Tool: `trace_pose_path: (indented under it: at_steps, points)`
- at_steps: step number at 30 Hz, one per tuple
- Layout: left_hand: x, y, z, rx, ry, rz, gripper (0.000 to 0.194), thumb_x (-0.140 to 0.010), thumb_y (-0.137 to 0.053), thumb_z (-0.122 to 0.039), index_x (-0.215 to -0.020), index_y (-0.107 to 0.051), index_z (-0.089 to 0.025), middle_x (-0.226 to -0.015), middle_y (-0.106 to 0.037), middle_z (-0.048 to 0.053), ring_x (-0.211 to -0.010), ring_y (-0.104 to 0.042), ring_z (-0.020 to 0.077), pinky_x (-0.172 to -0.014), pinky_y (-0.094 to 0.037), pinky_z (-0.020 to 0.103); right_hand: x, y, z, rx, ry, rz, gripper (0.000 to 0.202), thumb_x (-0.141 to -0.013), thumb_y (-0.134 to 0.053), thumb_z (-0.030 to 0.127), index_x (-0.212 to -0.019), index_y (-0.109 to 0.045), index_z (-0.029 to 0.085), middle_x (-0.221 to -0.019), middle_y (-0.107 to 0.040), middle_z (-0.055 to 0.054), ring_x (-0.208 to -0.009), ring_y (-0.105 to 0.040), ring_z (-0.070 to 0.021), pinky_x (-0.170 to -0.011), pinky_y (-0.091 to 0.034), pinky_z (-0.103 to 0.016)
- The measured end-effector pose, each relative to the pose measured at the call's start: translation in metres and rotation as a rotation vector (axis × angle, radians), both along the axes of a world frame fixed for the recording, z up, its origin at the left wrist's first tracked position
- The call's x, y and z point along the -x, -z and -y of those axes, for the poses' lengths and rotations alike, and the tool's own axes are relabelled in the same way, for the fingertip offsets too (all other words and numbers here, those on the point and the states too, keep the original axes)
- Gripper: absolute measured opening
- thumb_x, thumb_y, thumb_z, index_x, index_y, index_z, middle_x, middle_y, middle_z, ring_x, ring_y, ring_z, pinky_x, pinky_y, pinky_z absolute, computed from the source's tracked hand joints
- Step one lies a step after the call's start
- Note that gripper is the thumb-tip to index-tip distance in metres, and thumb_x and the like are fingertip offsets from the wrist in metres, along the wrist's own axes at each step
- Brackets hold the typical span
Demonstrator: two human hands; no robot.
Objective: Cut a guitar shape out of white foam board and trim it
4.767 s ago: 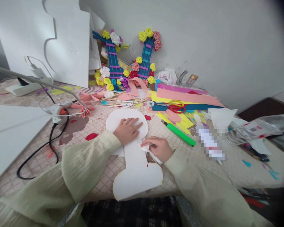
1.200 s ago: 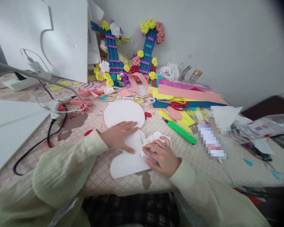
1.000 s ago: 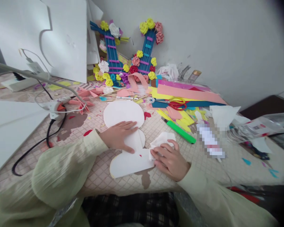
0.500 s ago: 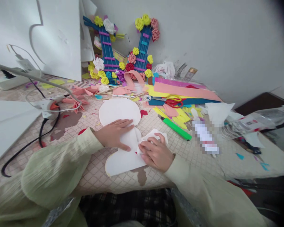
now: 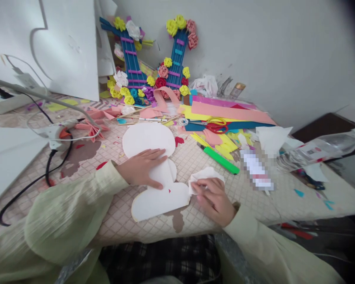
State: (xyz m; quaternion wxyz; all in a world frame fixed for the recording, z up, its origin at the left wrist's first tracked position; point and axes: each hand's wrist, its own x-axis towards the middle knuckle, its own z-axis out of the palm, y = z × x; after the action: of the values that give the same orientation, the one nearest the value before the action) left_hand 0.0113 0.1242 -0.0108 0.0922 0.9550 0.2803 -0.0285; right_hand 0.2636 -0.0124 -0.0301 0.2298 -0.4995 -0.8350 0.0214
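Note:
A white cutout (image 5: 149,139) with rounded lobes lies flat on the patterned tabletop, a small red speck on its lower part. My left hand (image 5: 143,169) rests on its middle, palm down, fingers spread, with nothing held. Just right of the cutout's lower lobe, my right hand (image 5: 214,199) has its fingers closed on a crumpled white tissue (image 5: 205,173). The tissue partly hides behind the fingers.
A green cutter (image 5: 220,160) lies right of the cutout, with red-handled scissors (image 5: 217,125) and paper strips behind. Two flower-covered blue guitar shapes stand at the wall. Cables (image 5: 49,167) run at left; a plastic bottle (image 5: 322,150) lies at right.
My right hand has moved right with the tissue, off the cutout, whose lower right lobe now shows. My left hand stays in place on the cutout.

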Motion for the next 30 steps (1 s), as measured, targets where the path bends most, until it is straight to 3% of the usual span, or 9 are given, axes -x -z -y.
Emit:
trace_pose_path:
  at_steps: [10, 18, 30]
  points:
    - [0.000, -0.001, -0.001, -0.002, 0.006, 0.001, 0.097, -0.064, -0.034, -0.077, -0.137, -0.023, -0.015, -0.146, -0.013, 0.010, -0.132, -0.012, 0.0246, -0.105, -0.011, 0.035, 0.018, 0.006, 0.026, -0.031, -0.013, 0.071, 0.032, -0.085, -0.041, 0.028, -0.110, -0.057, 0.017, -0.099, -0.062, -0.004, -0.094, -0.045, -0.0208, -0.090, -0.022, -0.045]
    - [0.000, 0.002, -0.002, -0.025, 0.018, 0.002, 0.097, -0.064, -0.033, -0.078, -0.137, -0.023, -0.014, -0.146, -0.012, 0.011, -0.132, -0.012, 0.0247, -0.105, -0.010, 0.035, 0.031, 0.004, 0.021, -0.045, 0.153, 0.074, 0.033, -0.086, -0.037, 0.026, -0.107, -0.060, 0.016, -0.099, -0.062, -0.006, -0.091, -0.046, -0.0203, -0.088, -0.024, -0.043]
    - [-0.002, -0.001, 0.000, -0.015, 0.008, -0.018, 0.097, -0.064, -0.035, -0.077, -0.137, -0.024, -0.014, -0.146, -0.013, 0.012, -0.133, -0.012, 0.0241, -0.105, -0.011, 0.035, 0.041, 0.015, 0.046, -0.147, 0.119, 0.062, 0.032, -0.080, -0.050, 0.030, -0.109, -0.057, 0.018, -0.098, -0.064, -0.004, -0.092, -0.048, -0.0212, -0.092, -0.022, -0.047]
